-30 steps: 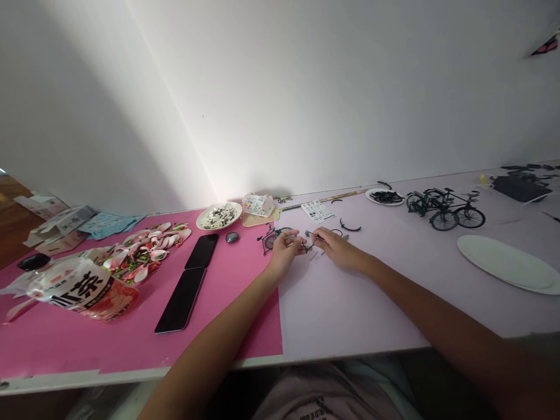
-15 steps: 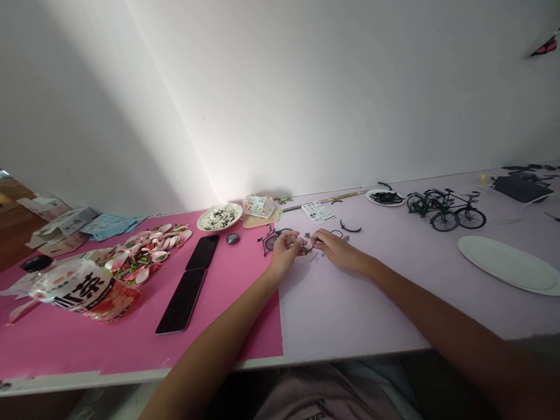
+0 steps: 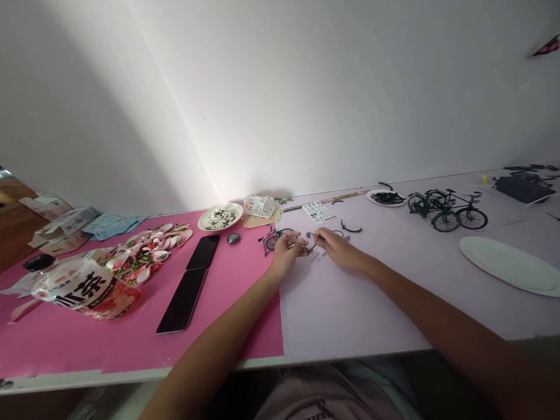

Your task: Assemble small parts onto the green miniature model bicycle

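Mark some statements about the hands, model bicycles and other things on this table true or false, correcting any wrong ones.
1. The left hand is at a small model bicycle. True.
2. The right hand is far from the left hand. False: the right hand is close beside it.
3. The grouped bicycles sit on the pink section. False: the grouped bicycles sit on the lavender section.
4. Dark parts lie on the small white plate. True.
5. The cap of the drink bottle is white. False: the drink bottle's cap is black.
6. The printed sheet lies beyond the hands. True.
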`<state>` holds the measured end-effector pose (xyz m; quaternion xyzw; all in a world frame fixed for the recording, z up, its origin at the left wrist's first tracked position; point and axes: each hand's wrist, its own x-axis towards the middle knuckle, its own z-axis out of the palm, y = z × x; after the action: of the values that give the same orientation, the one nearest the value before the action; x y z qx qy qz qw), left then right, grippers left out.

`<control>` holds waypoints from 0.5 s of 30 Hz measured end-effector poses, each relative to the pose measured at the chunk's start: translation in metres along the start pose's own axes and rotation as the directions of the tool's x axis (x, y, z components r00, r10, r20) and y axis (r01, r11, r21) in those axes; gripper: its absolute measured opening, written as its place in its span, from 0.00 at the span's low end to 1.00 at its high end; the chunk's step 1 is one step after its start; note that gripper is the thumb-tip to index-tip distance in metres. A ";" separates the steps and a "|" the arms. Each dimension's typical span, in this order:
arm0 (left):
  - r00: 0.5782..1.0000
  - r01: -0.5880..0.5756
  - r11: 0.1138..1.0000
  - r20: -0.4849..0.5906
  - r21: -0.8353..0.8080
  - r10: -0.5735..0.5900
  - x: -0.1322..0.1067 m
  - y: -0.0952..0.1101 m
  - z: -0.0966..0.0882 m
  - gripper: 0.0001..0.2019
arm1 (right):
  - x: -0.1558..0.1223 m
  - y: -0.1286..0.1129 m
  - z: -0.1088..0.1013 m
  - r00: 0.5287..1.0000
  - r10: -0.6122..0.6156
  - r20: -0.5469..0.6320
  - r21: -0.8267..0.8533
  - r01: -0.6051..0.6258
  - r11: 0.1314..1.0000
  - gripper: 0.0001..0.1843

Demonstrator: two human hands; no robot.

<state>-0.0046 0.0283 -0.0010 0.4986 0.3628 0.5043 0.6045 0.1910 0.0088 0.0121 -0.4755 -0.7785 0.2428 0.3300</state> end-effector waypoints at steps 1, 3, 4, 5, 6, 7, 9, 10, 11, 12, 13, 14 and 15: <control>1.000 0.001 1.000 -0.002 -0.003 -0.001 0.000 0.000 0.000 0.25 | 0.000 0.001 0.000 1.000 -0.004 0.002 -0.004 0.004 1.000 0.09; 1.000 0.002 1.000 -0.006 -0.006 -0.002 0.000 0.000 0.000 0.25 | -0.001 0.001 0.000 1.000 -0.016 0.008 -0.008 0.016 1.000 0.08; 1.000 0.001 1.000 -0.008 -0.006 -0.001 0.000 -0.001 0.000 0.25 | -0.001 0.001 0.000 1.000 -0.022 0.012 -0.008 0.022 1.000 0.08; 1.000 -0.001 1.000 -0.009 -0.005 0.000 0.000 -0.001 0.000 0.25 | -0.002 0.001 0.000 1.000 -0.024 0.018 -0.008 0.024 1.000 0.07; 1.000 -0.003 1.000 -0.007 -0.002 0.003 0.001 -0.001 0.000 0.25 | -0.002 0.001 0.000 0.999 -0.024 0.024 -0.007 0.024 1.000 0.07; 1.000 -0.006 1.000 -0.004 0.003 0.006 0.001 -0.002 0.000 0.25 | -0.003 0.001 0.000 0.999 -0.020 0.028 -0.006 0.020 1.000 0.07; 1.000 -0.017 1.000 0.001 0.017 0.017 0.001 -0.002 -0.001 0.25 | -0.003 0.001 -0.001 0.999 -0.005 0.037 -0.007 0.006 1.000 0.07; 1.000 -0.023 0.999 0.002 0.027 0.023 0.001 -0.003 -0.001 0.24 | -0.003 0.001 -0.001 0.999 0.007 0.042 -0.008 -0.007 1.000 0.07; 0.999 -0.032 0.999 0.002 0.039 0.032 0.000 -0.003 -0.001 0.24 | -0.003 0.001 -0.001 0.999 0.022 0.049 -0.011 -0.021 1.000 0.07; 0.999 -0.044 0.998 0.001 0.053 0.044 0.000 -0.002 -0.001 0.23 | -0.003 0.001 -0.001 0.998 0.037 0.056 -0.014 -0.036 0.999 0.07; 0.998 -0.057 0.996 0.000 0.068 0.057 0.000 -0.002 -0.001 0.22 | -0.003 0.002 -0.001 0.997 0.051 0.066 -0.021 -0.050 0.999 0.08; 0.997 -0.072 0.994 0.000 0.083 0.072 -0.001 -0.002 -0.001 0.21 | -0.003 0.003 0.000 0.995 0.062 0.077 -0.029 -0.060 0.998 0.08; 0.996 -0.088 0.991 0.000 0.100 0.088 -0.001 -0.002 0.000 0.21 | -0.003 0.004 0.000 0.994 0.069 0.085 -0.037 -0.066 0.997 0.09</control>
<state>-0.0047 0.0273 -0.0029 0.5425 0.3666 0.5129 0.5551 0.1940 0.0080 0.0089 -0.4962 -0.7796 0.2608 0.2794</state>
